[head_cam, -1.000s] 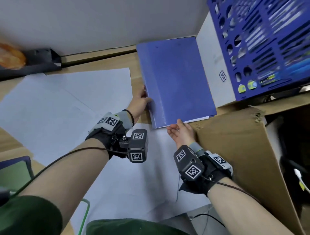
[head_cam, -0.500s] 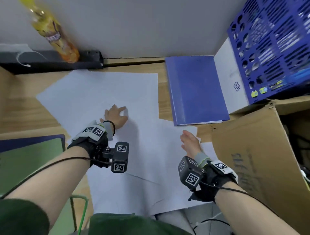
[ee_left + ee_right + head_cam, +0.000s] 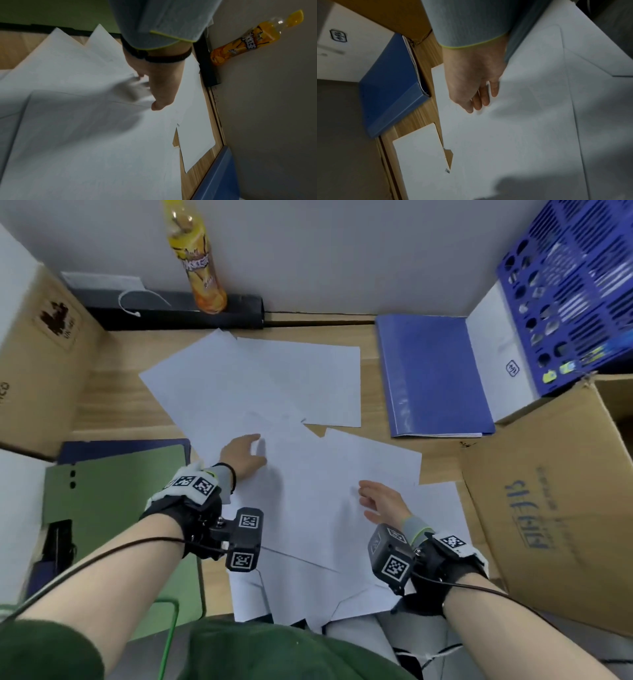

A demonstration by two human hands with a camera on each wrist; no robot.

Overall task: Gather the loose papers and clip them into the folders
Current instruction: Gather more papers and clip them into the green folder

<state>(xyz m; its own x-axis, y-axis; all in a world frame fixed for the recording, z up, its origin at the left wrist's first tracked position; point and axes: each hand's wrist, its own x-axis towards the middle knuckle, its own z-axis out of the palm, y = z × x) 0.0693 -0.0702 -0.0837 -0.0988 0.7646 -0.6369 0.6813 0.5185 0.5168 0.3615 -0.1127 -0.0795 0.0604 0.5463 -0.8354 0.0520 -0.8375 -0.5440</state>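
Gathering step was in hand. Loose white paper sheets [image 3: 294,419] lay scattered over wooden desk [image 3: 120,392]. Left hand [image 3: 245,455] pinched sheet corner; right hand [image 3: 382,499] hovered flat, fingers relaxed, holding nothing. Closed blue plastic folder [image 3: 435,378] lay far right. Next move probably needed squaring sheets into one stack.

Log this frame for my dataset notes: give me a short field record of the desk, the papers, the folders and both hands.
surface: wooden desk
loose papers: several white sheets, overlapping, spread across the middle
blue folder: closed, flat at the far right, sheets inside showing at its edge
green folder: lying at the left
left hand: on the sheets, fingers at a lifted paper edge
right hand: open, fingers straight over the sheets
other: orange drink bottle by the wall, cardboard box at right
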